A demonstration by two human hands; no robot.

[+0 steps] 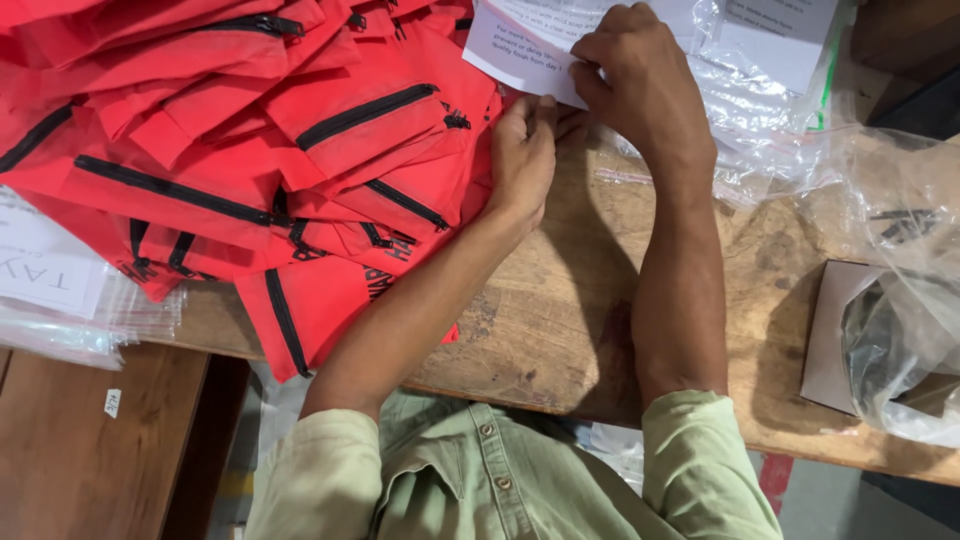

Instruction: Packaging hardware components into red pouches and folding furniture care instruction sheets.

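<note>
At twelve o'clock on the desk (pixel 560 330), the right hand (pixel 640 80) is pinching the white printed card (pixel 520 45); the left hand (pixel 522 160), grip loosely curled and grasping nothing, is steadying the clear bag (pixel 760 130). Keeping the card flat helps.

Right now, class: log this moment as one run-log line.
left hand: on red pouches | right hand: holding white paper slip | surface: wooden table

Short-sleeved pale green buttoned shirt (pixel 480 480)
</note>
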